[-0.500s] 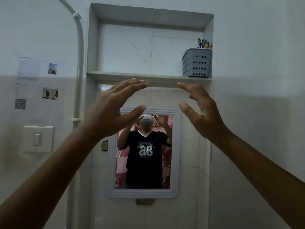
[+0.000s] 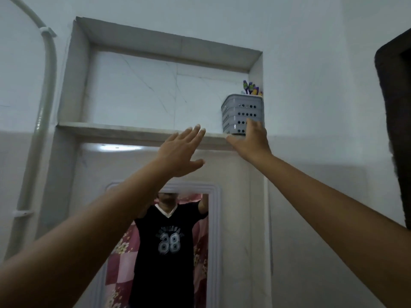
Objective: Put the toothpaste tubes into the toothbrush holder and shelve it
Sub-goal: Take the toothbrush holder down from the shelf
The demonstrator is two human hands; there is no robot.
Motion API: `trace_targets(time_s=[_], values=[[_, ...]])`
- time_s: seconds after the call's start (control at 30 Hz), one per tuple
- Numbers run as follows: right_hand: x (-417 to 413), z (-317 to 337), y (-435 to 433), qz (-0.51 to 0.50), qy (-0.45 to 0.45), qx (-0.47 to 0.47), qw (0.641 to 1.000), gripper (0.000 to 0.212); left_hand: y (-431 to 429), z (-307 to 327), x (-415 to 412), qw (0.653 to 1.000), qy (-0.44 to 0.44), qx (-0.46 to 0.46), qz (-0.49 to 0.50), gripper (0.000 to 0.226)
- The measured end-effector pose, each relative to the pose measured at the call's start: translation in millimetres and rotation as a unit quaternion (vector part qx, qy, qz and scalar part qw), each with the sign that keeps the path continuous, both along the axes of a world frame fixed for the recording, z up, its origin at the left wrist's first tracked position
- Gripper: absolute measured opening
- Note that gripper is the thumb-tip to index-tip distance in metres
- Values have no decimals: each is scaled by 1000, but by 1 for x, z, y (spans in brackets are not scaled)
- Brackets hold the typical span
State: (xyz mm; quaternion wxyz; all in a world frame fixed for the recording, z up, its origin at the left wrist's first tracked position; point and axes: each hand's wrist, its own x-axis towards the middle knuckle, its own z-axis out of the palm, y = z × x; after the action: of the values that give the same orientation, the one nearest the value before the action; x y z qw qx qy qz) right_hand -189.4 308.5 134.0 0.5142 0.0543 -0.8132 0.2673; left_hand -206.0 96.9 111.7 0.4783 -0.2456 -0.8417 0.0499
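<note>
A grey perforated toothbrush holder [image 2: 241, 111] stands at the right end of a stone shelf [image 2: 124, 128] inside a wall niche. Purple and yellow toothbrush tops [image 2: 250, 87] stick out of it; no toothpaste tubes show. My right hand [image 2: 250, 141] is raised against the holder's lower front, fingers touching it, thumb spread out along the shelf edge. My left hand [image 2: 181, 152] is open with fingers together, just below the shelf edge and to the left of the holder, holding nothing.
A white-framed mirror [image 2: 213, 230] hangs below the shelf and reflects a person in a black shirt. A grey pipe [image 2: 42, 121] runs down the wall at left. A dark object [image 2: 395, 121] intrudes at the right edge.
Both hands have risen from in front of the mirror to the shelf. My right hand now touches the holder. The view has tilted upward and moved closer.
</note>
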Motion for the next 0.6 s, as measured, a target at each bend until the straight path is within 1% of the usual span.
trace_targets(time_s=[0.1, 0.17, 0.27, 0.43, 0.53, 0.6], values=[[-25, 32, 9, -45, -11, -44, 998, 89, 7, 8, -30, 999, -33, -9, 42, 86], [-38, 45, 12, -50, -7, -75, 996, 93, 8, 6, -41, 998, -40, -8, 53, 89], [-53, 58, 15, -63, 5, -117, 991, 103, 9, 5, -45, 998, -43, 3, 37, 91], [-65, 69, 3, -58, 6, -171, 983, 130, 7, 12, -39, 997, -75, 9, 25, 88], [-65, 72, -2, -61, 4, -192, 980, 131, 6, 14, -37, 996, -86, 8, 21, 87], [-59, 73, -3, -55, 19, -219, 974, 132, 4, 16, -35, 996, -91, 8, 18, 86]])
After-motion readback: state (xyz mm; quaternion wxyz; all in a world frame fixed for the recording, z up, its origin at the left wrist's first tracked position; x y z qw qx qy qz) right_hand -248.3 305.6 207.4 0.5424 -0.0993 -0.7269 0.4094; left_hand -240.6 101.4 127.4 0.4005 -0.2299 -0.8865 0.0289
